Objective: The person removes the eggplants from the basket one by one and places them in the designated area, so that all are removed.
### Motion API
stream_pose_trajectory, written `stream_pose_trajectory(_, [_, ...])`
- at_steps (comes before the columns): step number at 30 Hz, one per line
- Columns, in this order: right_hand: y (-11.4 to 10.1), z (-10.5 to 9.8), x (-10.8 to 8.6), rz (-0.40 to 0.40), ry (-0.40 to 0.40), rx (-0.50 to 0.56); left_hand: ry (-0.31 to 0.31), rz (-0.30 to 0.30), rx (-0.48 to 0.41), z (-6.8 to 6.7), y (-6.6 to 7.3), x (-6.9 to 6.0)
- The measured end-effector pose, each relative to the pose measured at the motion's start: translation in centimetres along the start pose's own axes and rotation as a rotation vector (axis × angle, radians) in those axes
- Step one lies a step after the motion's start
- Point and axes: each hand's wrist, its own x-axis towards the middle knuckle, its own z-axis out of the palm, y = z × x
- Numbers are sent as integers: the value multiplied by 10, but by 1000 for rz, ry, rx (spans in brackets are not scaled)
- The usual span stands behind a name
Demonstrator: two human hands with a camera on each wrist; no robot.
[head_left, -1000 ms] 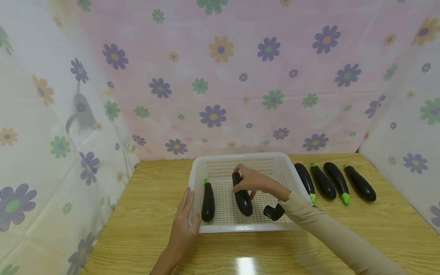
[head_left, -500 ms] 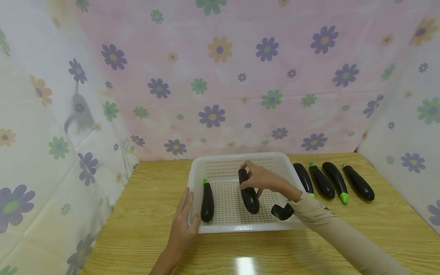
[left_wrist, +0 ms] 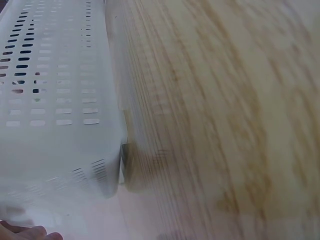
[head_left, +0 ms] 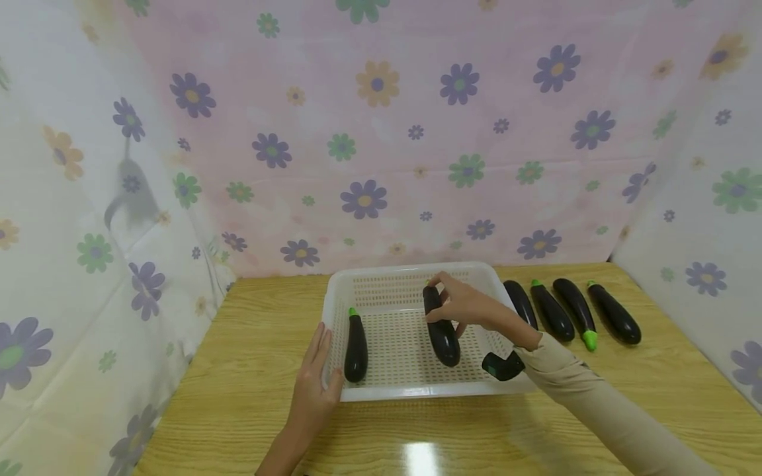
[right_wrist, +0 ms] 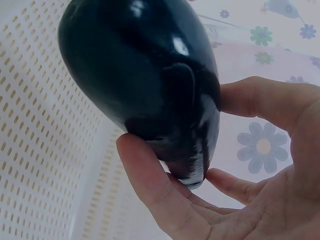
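Your R grip (head_left: 470, 307) has hold of a glossy dark eggplant (head_left: 443, 337), thumb and fingers pinching its narrow far end from both sides; the fat end points near, a bit to the right. That eggplant is over the right-of-centre part of the white perforated plastic basket (head_left: 434, 391); from this angle you can't really tell if its fat end touches the basket floor.

Your L grip (head_left: 314, 387) isn't clenched on anything: fingers lie straight along the basket's left wall, thumb by the near-left corner. A second eggplant (head_left: 356, 350) lies in the basket near that wall, green cap far. Four more eggplants (head_left: 552, 312) sit in a row on the wood-grain tabletop (head_left: 250, 330), right of the basket; the leftmost is partly hidden by basket & forearm.

Handling: skin looks slick, so it'd prob. slide or twist if you pinch lightly. Body seems firm, med. weight at most, w/ the bulk in the fat end, so held by the narrow end it'll likely want to tip. Better hold: nearer mid-body, thumb opp. fingers, w/o digging nails in, as the skin may mark.
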Motion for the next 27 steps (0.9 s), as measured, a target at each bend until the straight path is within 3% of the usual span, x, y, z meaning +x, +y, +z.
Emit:
stream_pose_trajectory(20, [-4, -27, -24, -31, 30, 8, 32, 38, 10, 0, -2, 1])
stream_pose_trajectory(27, [-3, -34, -32, -37, 48, -8, 22, 26, 24, 0, -2, 0])
